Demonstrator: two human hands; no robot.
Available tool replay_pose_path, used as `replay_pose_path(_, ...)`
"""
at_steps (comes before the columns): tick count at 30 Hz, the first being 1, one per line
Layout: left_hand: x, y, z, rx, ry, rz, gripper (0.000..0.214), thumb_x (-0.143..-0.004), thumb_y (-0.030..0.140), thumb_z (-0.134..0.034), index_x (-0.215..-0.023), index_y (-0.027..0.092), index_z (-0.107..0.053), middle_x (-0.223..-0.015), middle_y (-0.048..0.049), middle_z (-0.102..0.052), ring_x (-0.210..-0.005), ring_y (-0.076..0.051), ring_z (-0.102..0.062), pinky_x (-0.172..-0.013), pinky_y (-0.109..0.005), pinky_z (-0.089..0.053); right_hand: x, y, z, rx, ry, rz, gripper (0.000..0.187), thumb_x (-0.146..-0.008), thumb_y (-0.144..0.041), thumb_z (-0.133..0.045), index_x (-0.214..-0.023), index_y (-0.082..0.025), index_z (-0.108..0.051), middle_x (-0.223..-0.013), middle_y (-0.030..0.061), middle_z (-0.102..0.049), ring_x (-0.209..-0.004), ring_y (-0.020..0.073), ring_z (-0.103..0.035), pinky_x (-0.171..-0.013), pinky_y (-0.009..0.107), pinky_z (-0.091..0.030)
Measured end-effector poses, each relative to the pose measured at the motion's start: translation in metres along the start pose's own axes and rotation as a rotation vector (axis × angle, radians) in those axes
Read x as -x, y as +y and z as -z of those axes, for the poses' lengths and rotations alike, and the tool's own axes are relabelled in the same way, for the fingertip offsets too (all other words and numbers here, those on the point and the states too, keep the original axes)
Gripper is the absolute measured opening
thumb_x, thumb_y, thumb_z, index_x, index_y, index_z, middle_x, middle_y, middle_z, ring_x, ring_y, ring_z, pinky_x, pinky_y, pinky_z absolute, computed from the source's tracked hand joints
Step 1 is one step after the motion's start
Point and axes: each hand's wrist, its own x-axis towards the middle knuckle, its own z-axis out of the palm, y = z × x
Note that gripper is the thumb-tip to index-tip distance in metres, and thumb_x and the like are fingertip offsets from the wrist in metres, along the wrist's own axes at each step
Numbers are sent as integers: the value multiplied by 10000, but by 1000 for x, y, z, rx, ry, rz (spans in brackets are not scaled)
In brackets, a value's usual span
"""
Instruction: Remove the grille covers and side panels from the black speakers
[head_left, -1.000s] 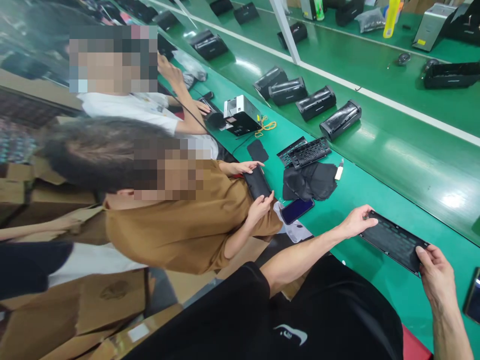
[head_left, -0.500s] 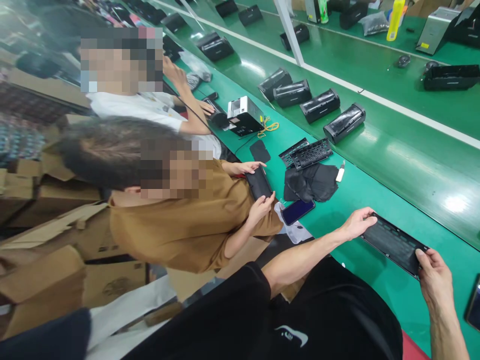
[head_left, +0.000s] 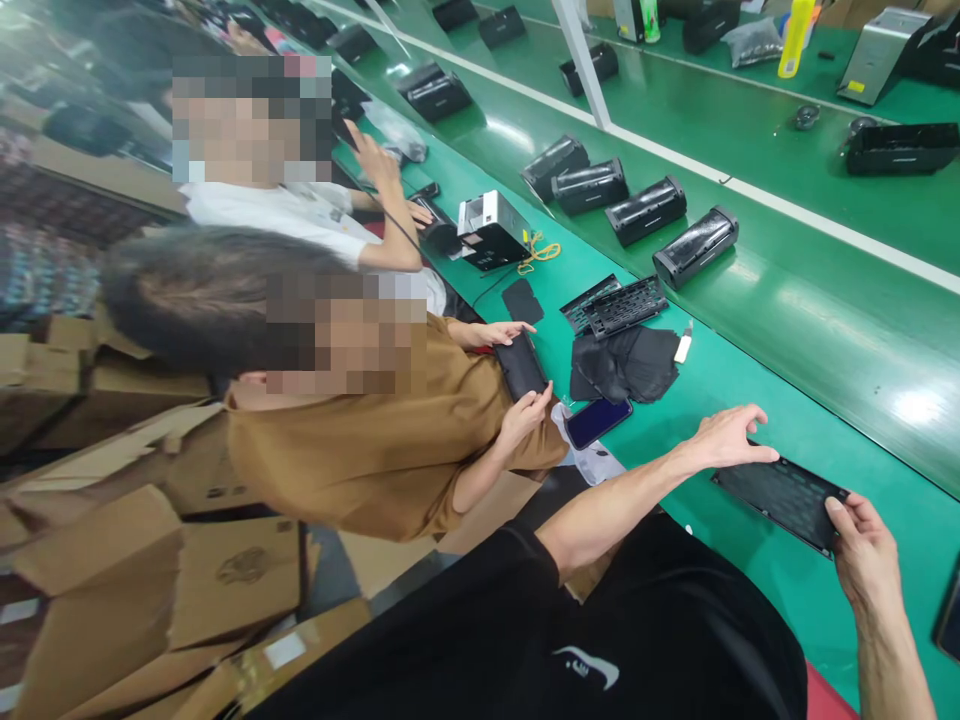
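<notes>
A black speaker grille (head_left: 780, 498), a long panel with thin dark mesh over slots, is held low over the green bench. At its right end my right hand (head_left: 866, 545) grips it, thumb on the upper face and fingers behind. My left hand (head_left: 731, 437) is at the other end, thumb resting along the panel's far edge, forefinger lifted and apart from the thumb. Left of my hands lie a pile of black mesh cloth (head_left: 626, 365), two slotted black grilles (head_left: 626, 305) and a small white-handled tool (head_left: 683, 343).
A co-worker in a brown shirt (head_left: 360, 450) holds a similar black panel (head_left: 520, 367); another in white sits beyond. Black speaker housings (head_left: 696, 247) line the green conveyor (head_left: 810, 290). A phone (head_left: 598, 424) lies near the bench edge. Cardboard boxes (head_left: 232, 580) stand at left.
My left hand has loosened from the grille's left end, shifted slightly right along its far edge and raised its fingers. My right hand keeps its grip, and the panel has tilted slightly.
</notes>
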Motion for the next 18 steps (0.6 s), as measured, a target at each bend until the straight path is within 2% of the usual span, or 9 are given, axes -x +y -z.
replay_pose_path(3, -6, 4, -1, -76, -45, -96, 405, -816, 598, -761, -1095, 310, -708, -1114, 20, -738, -1058, -216, -670, -885, -311, -457, 3, -1, -1, -7, -17, -10, 575, -547, -505, -994, -907, -233, -636, -733, -50, -655, -581, 123, -559, -511, 216, -453)
replay_pose_path(6, -13, 2, -10, -66, 20, -155, 246, -835, 521, -771, -874, 278, -751, -972, 1, -760, -941, -220, -682, -824, -302, -439, 2, -2, -1, -17, -22, -20, 571, -557, -496, -999, -911, -237, -634, -739, -51, -654, -569, 119, -548, -489, 209, -428)
replay_pose_path(8, -15, -1, -16, -63, 68, -186, 228, -836, 500, -776, -827, 273, -755, -938, -10, -763, -893, -226, -677, -798, -301, -431, 1, -1, -1, -24, -21, -25, 572, -554, -486, -1003, -910, -235, -633, -752, -44, -663, -584, 125, -563, -507, 216, -447)
replay_pose_path(10, -16, -4, -19, -61, 86, -201, 226, -835, 498, -777, -824, 273, -759, -931, -16, -766, -884, -230, -672, -789, -301, -429, 0, -1, 0, -32, -17, -32, 578, -545, -478, -1009, -912, -232, -635, -762, -37, -669, -599, 132, -576, -526, 222, -466)
replay_pose_path(12, -16, -6, -16, -15, 54, -214, 235, -818, 501, -796, -835, 269, -763, -932, -14, -768, -903, -228, -673, -794, -297, -436, -1, -2, 2, -43, -13, -42, 588, -529, -469, -1018, -908, -230, -636, -768, -35, -673, -605, 134, -582, -537, 228, -480)
replay_pose_path(16, -17, -15, -3, 314, -87, -240, 319, -744, 426, -879, -969, 227, -770, -1024, -27, -766, -1017, -208, -683, -892, -277, -470, 0, -7, 6, -65, -19, -46, 592, -518, -459, -1028, -901, -232, -637, -798, -33, -686, -632, 132, -597, -578, 235, -510)
replay_pose_path(18, -15, -23, 3, 508, -125, -184, 448, -711, 403, -907, -1080, 202, -753, -1074, -44, -747, -1016, -192, -676, -900, -279, -485, 0, -11, 7, -76, -24, -38, 586, -528, -462, -1026, -907, -235, -641, -817, -31, -692, -659, 134, -609, -609, 240, -523)
